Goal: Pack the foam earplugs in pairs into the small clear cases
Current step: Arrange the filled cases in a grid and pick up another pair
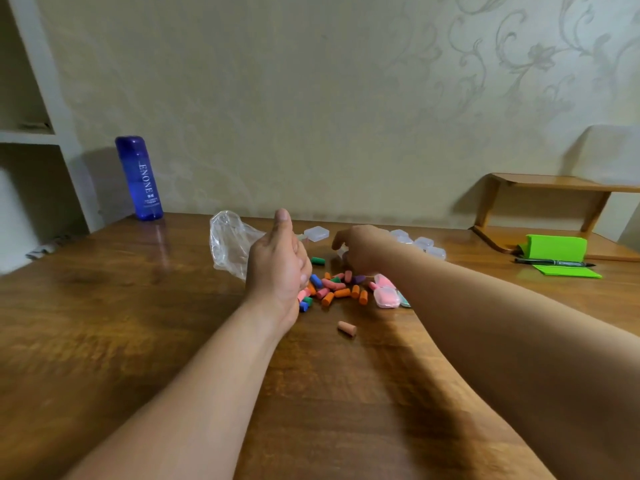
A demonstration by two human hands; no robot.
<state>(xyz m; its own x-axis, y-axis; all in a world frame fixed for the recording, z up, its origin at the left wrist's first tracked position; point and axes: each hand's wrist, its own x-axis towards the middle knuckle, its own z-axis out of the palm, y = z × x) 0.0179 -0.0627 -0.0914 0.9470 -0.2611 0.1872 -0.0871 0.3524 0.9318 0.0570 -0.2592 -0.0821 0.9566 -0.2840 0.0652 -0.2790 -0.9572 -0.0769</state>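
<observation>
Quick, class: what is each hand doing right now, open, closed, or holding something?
Left hand: curled beside the earplug pile; cannot tell if it holds anything.
Right hand: fingers bent down over the table; grip cannot be told.

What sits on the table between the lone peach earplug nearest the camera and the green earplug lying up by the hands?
In the head view, the heap of mixed-colour earplugs lies between the peach earplug and the green earplug.
</observation>
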